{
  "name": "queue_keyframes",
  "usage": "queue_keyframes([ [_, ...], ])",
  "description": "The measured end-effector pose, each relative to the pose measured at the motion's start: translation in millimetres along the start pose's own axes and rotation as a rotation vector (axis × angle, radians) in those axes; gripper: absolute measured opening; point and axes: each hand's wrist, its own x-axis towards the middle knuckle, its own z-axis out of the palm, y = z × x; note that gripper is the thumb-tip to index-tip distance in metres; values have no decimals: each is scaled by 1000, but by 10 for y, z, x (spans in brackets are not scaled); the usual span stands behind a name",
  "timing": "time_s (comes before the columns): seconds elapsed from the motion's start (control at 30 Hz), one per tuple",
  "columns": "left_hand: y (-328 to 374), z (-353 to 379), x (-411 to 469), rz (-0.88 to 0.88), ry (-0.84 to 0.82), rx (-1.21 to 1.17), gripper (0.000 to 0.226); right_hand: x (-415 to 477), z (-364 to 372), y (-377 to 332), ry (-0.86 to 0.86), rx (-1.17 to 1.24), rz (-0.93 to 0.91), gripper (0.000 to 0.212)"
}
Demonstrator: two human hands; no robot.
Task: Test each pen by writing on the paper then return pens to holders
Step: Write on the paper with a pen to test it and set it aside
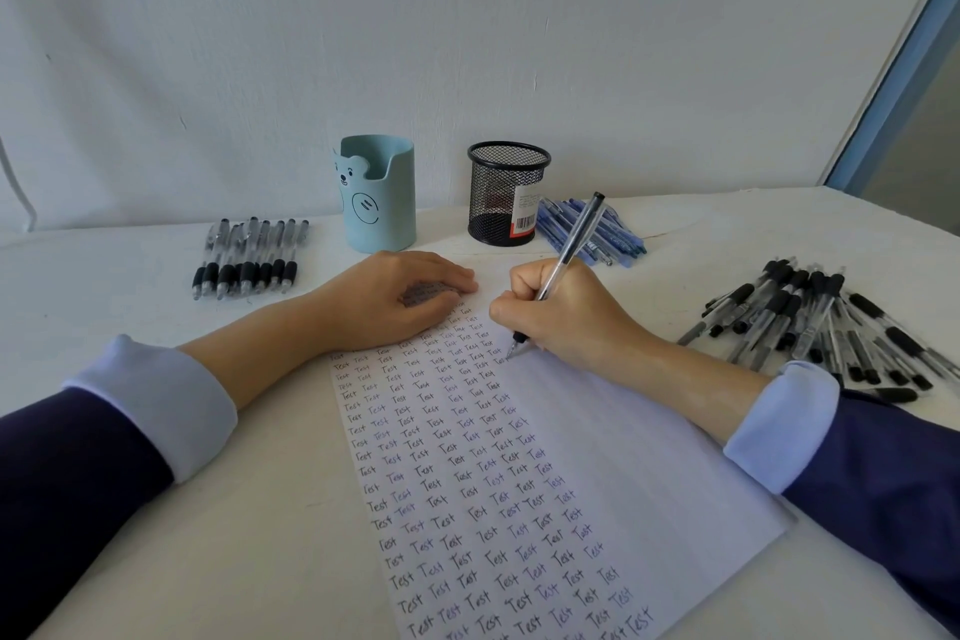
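Pen test in progress, centre frame.
Right hand [566, 312] pinches the pen [561, 270], tip on paper [649, 463]; left hand [395, 296], fingers flat, steadies the sheet. Next, likely: finish the word, then return it to the mesh holder [506, 192], upper centre.

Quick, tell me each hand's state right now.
Left hand: open, resting on the paper.
Right hand: closed, holding a pen, tip on the paper.

The left hand [395, 299] lies palm down, fingers loosely extended, forearm entering from lower left; right hand [563, 312], forearm entering from the right, pinches a pen [570, 244] in a curled writing grip.
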Motion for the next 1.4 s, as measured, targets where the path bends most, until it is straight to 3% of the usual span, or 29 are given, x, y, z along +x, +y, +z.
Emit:
queue_keyframes([
  [0.17,3,-20,-10,5,21,42,38,68,-95,-79,49,106,118,46],
  [0.27,37,-43,-15,2,20,77,43,96,-219,-152,52,98,80,27],
  [0.33,55,-47,-20,2,52,129,46,116,-299,-153,37,53,29,33],
  [0.53,101,-85,-24,-73,153,272,37,168,-457,-20,-12,-512,-333,36],
  [0.63,122,-107,-36,-82,71,270,52,194,-463,53,-121,-482,-363,43],
  [0.8,140,-68,-24,-149,-158,216,45,203,-433,171,-205,-597,-403,34],
  [1.1,49,-64,-31,-162,-161,117,45,114,-350,126,-476,-725,-238,41],
  [1.17,44,-71,-36,-147,-139,107,45,112,-390,61,-467,-717,-224,48],
  [1.23,74,-76,-46,-120,-109,104,51,138,-532,-38,-393,-716,-219,35],
  [1.3,114,-95,-54,-111,-114,65,65,160,-767,-145,-259,-901,-214,26],
  [1.4,179,-125,-46,-138,-182,-52,72,76,-1133,-295,-259,-1018,69,29],
])
